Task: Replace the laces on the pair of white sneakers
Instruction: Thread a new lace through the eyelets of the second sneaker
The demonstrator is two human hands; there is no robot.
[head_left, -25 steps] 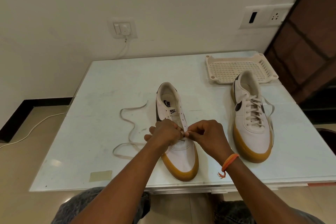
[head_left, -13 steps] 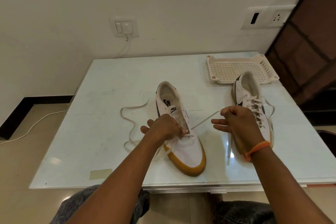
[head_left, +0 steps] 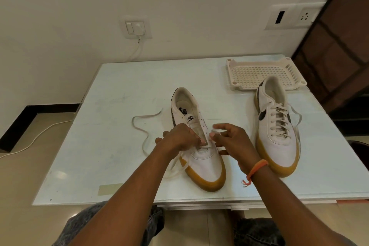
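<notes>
1. Left hand [head_left: 180, 138]: fingers [head_left: 199, 140] curled, pinching at the lace [head_left: 148, 136] by the lowest eyelets of the near sneaker [head_left: 201, 152]. Right hand [head_left: 232, 141]: fingers [head_left: 220, 126] half spread and blurred; a pale bit of lace seems to sit at thumb and forefinger, but I can't tell if it's actually gripped.
2. Near sneaker sits mid-table [head_left: 111, 106], toe toward me, eyelets nearly all bare. Lace passes only through the bottom row; the rest trails in loose loops to the left on the tabletop.
3. Far sneaker [head_left: 277, 126], at the right beside the perforated tray [head_left: 259, 74], is fully laced.
4. My read: roughly half done, the near shoe barely started, all upper rows plus tying left.
5. Pose: both forearms reach in from the bottom edge and meet over the shoe's throat, hands almost touching, orange wrist thread [head_left: 256, 169] on the right.
</notes>
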